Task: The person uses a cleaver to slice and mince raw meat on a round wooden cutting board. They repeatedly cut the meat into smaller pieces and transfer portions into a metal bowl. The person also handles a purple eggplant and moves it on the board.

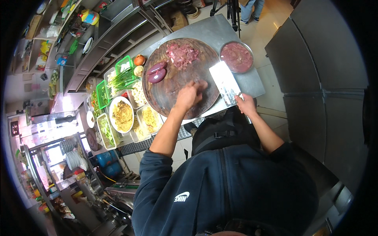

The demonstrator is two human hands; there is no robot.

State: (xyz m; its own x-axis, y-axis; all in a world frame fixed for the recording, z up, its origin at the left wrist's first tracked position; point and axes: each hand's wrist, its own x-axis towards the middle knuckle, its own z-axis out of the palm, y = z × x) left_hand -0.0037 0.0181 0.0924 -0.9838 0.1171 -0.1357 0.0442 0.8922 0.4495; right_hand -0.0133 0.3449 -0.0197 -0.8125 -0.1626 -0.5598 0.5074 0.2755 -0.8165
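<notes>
My right hand (247, 104) grips the handle of a broad cleaver (225, 81), whose pale blade lies flat over the right rim of a round wooden chopping board (177, 79). Over the lower right of the board is my left hand (189, 95), its fingers bent and partly blurred; whether a small piece is between them I cannot tell. A heap of cut raw meat (183, 55) lies on the upper part of the board. Two dark red, smooth oval organs, apparently kidneys (156, 76), rest at its left. A round metal bowl of raw meat (236, 56) stands right of the board.
The metal table (206, 26) carries an orange onion (139, 60), spring onions (122, 78), green baskets (102, 94), tubs of cut vegetables (149, 119) and an oval plate of yellow-brown food (121, 114). Tripod legs (233, 14) and a person's legs (252, 10) are beyond it; grey cabinets (304, 59) stand right.
</notes>
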